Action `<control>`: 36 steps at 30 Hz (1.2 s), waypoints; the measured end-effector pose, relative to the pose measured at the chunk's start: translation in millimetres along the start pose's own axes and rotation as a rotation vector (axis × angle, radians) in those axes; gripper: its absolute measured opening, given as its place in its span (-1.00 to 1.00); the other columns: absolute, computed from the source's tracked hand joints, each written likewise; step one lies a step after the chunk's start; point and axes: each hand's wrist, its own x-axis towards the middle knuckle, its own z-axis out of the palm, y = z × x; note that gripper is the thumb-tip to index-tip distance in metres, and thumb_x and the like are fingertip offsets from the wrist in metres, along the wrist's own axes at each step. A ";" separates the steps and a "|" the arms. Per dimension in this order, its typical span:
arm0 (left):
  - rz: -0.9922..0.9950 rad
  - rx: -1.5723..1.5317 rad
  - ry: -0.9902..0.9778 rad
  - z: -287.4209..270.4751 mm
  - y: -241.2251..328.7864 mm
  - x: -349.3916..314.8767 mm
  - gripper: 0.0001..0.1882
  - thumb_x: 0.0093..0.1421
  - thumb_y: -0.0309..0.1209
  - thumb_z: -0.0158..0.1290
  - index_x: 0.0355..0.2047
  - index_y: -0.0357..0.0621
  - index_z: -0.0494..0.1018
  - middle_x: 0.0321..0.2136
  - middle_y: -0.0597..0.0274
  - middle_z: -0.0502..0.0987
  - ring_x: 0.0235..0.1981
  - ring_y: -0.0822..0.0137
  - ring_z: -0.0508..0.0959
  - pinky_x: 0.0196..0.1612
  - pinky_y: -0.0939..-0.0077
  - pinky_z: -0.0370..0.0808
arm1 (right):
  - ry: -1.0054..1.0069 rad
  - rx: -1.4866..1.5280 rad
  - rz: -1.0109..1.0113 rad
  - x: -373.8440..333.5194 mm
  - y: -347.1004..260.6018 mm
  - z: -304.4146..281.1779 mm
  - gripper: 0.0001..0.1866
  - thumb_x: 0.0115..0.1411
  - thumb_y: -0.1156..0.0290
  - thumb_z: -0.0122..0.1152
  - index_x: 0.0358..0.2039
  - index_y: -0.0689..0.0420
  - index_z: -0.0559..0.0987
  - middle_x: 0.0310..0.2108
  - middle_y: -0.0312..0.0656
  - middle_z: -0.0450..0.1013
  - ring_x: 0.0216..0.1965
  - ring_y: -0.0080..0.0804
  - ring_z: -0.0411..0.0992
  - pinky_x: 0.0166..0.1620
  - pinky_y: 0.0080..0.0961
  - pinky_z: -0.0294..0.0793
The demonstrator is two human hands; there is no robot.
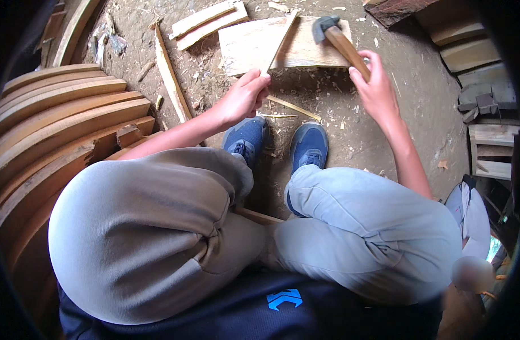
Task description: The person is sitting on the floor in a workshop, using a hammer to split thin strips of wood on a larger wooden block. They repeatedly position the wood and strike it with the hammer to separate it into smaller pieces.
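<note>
We grip a thin wood strip [280, 42] in our left hand [244, 97], its long axis slanting up-right over the block [254, 48]; right hand [376, 85] clasps the hammer [338, 41], head beside the strip's far end.

We see pale tan wood in the thin strip [280, 41] and block [254, 45], a dark grey hammer head [322, 26] on an orange-brown handle [346, 50], blue shoes [309, 144], grey trousers [158, 226], brown dirt floor [407, 102].
</note>
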 end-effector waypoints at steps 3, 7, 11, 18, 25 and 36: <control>-0.026 -0.065 -0.132 5.6 -0.7 1.3 -0.69 0.49 -0.08 -0.25 -0.35 0.04 0.18 -0.58 0.45 0.15 -0.65 0.54 0.14 -0.62 0.59 0.12 | 0.053 0.148 -0.093 -13.3 6.3 -14.2 -0.61 0.38 0.16 0.10 0.09 0.11 0.41 -0.36 -0.05 0.56 -0.31 -0.21 0.58 -0.24 -0.35 0.47; -0.024 -0.183 -0.182 4.5 -6.9 5.1 -0.66 0.49 -0.05 -0.24 -0.38 0.07 0.17 -0.60 0.50 0.10 -0.66 0.56 0.06 -0.64 0.57 0.04 | -0.024 0.151 -0.197 -28.0 -13.1 -19.9 -0.67 0.43 0.22 0.04 0.08 0.14 0.46 -0.36 0.00 0.57 -0.32 -0.20 0.59 -0.26 -0.35 0.47; 0.004 -0.197 -0.149 7.5 -14.3 13.4 -0.66 0.49 -0.02 -0.25 -0.39 0.12 0.19 -0.62 0.54 0.05 -0.66 0.58 0.02 -0.62 0.59 -0.02 | -0.085 0.024 -0.355 -30.2 -31.2 -10.8 -0.66 0.40 0.25 0.09 0.09 0.15 0.47 -0.25 0.14 0.56 -0.20 0.04 0.59 -0.21 -0.20 0.52; 0.051 -0.313 -0.177 6.0 -22.6 23.1 -0.63 0.47 -0.06 -0.22 -0.48 0.09 0.19 -0.64 0.50 0.09 -0.66 0.54 0.05 -0.63 0.57 0.03 | -0.061 -0.049 -0.357 -36.2 -52.1 -7.0 -0.63 0.38 0.27 0.08 0.14 0.09 0.42 -0.18 0.18 0.55 -0.16 0.23 0.52 -0.20 -0.02 0.52; 0.091 -0.248 -0.148 15.3 -15.6 29.5 -0.60 0.48 -0.03 -0.22 -0.49 0.12 0.18 -0.65 0.57 0.03 -0.65 0.58 0.00 -0.63 0.58 -0.03 | -0.012 -0.067 -0.362 -37.6 -53.4 -7.7 -0.65 0.41 0.29 0.02 0.15 0.07 0.38 -0.30 0.20 0.55 -0.30 0.28 0.54 -0.35 0.06 0.50; 0.075 -0.280 -0.119 10.5 -18.3 25.2 -0.68 0.48 -0.03 -0.21 -0.38 0.14 0.26 -0.63 0.58 0.06 -0.64 0.57 0.02 -0.61 0.58 -0.01 | -0.053 -0.185 -0.365 -31.8 -59.0 -4.6 -0.70 0.39 0.25 0.04 0.07 0.05 0.37 -0.39 0.19 0.54 -0.35 0.29 0.53 -0.37 0.11 0.47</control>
